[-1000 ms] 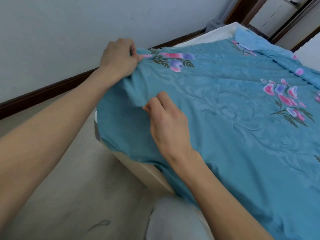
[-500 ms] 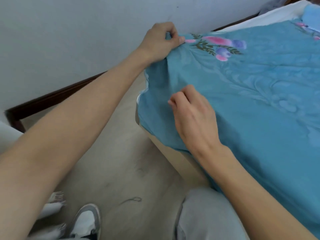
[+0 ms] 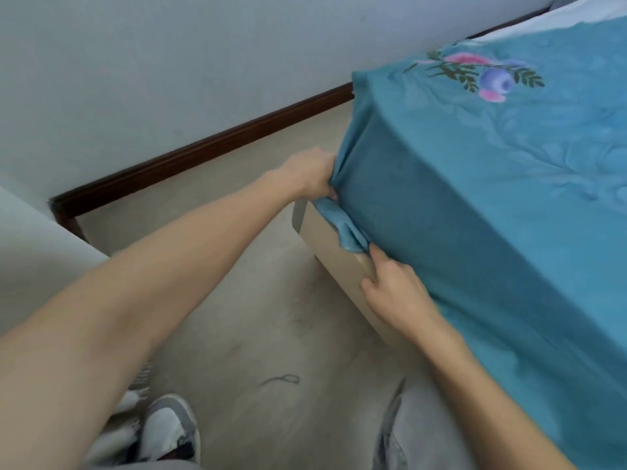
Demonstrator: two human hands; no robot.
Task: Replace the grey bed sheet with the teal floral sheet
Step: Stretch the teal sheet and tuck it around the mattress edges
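Teal floral sheet (image 3: 492, 205) draped over bed top and down mattress corner, pulled taut on the side face, small loose flap hanging over pale bed frame (image 3: 334, 245). Left hand (image 3: 310, 174) at the corner edge, fingers curled and gripping bunched sheet fabric; right hand (image 3: 395, 290) lower along the side, fingertips pushed in between sheet and frame, thumb on frame face, can't tell whether pinching cloth. Sneaker (image 3: 169, 425) and dark cord loop (image 3: 283, 379) on beige floor (image 3: 258, 317), dark baseboard (image 3: 203, 149) along grey wall.
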